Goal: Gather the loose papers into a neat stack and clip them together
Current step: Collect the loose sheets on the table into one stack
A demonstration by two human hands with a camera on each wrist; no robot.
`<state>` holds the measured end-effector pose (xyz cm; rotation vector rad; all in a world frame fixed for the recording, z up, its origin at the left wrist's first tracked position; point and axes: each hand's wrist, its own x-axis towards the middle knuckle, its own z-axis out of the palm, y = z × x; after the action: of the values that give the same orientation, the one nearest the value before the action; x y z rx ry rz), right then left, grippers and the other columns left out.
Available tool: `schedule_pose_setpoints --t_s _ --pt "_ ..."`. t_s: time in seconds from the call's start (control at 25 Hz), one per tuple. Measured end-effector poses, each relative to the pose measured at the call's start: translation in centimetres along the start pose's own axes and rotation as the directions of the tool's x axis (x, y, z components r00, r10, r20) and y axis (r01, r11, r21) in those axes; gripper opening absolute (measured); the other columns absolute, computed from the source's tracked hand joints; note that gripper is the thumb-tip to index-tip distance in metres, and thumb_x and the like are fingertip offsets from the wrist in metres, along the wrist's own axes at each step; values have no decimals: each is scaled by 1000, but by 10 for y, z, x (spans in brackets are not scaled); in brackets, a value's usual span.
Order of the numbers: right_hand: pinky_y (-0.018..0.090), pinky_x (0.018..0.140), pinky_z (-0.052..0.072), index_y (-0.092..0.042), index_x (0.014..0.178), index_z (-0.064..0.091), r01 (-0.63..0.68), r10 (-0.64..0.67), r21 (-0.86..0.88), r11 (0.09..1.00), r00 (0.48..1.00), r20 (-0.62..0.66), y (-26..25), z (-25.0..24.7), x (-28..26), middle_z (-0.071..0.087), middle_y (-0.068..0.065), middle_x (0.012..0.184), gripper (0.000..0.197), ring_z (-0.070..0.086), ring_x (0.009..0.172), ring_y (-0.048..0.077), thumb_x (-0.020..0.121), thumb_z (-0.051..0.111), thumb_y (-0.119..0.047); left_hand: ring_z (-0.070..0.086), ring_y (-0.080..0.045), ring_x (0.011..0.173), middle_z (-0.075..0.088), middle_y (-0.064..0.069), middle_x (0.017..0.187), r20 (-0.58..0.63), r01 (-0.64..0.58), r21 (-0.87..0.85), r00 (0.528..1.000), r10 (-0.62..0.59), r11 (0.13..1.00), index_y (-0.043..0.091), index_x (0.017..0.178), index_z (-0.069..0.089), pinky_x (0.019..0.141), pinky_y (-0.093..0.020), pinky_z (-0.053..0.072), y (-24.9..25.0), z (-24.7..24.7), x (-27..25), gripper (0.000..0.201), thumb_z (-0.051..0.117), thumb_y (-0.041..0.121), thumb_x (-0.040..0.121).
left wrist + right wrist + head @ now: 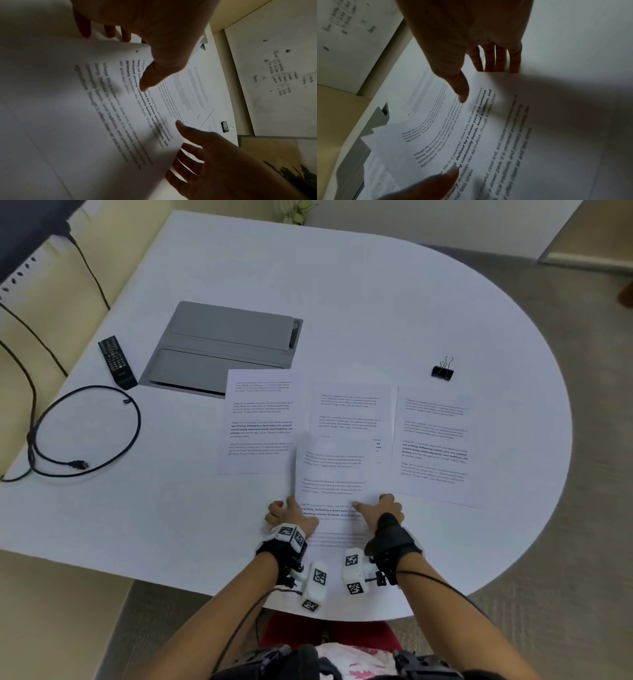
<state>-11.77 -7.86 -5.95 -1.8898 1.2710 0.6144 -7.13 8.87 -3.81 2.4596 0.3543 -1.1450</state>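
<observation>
The printed sheet (pixel 330 474) lay near the table's (pixel 376 302) front edge, between both hands: left hand (pixel 291 517) and right hand (pixel 385 508) each pinched a side edge, thumb above, fingers (pixel 498 59) beneath.

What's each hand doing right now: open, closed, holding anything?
Left hand: holds the near sheet at its left edge, thumb on top, fingers beneath.
Right hand: holds the same sheet at its right edge, thumb on top, fingers beneath.

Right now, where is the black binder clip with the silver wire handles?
In the head view the black binder clip sits on the white table's right side, just beyond the rightmost printed sheet, untouched.
</observation>
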Motion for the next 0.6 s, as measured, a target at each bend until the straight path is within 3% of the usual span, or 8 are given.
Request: schedule_pose_setpoints --t_s 0.16,0.32,0.44,0.6 --pt "39 108 38 -4 138 37 23 -26 76 997 999 36 6 1 4 46 17 140 82 45 129 34 73 75 -39 42 -34 128 38 -14 141 106 -16 -280 993 48 960 8 143 13 104 -33 38 7 3 5 82 63 17 79" --pt "42 99 49 -1 122 54 -20 -22 266 964 988 154 14 -4 15 64 16 123 70 61 110 33 63 80 -29 54 -29 119 52 -13 136 107 -69 -362 988 115 929 5 137 38 99 -29 41 0 -5 17 60 53 2 79" --pt "47 96 52 0 110 60 -38 -48 371 928 974 222 19 -8 15 68 16 113 53 65 102 34 64 79 -19 51 -30 123 53 -15 135 90 -99 -363 986 141 927 7 139 38 90 -23 36 -3 -6 15 56 41 -7 84" --pt "45 98 49 -3 122 44 -21 -116 505 863 964 238 30 -26 14 64 11 116 76 63 104 31 60 84 -20 51 -31 123 51 -17 138 68 -141 -367 982 177 919 5 137 40 90 -22 36 4 -8 19 54 47 -6 85"
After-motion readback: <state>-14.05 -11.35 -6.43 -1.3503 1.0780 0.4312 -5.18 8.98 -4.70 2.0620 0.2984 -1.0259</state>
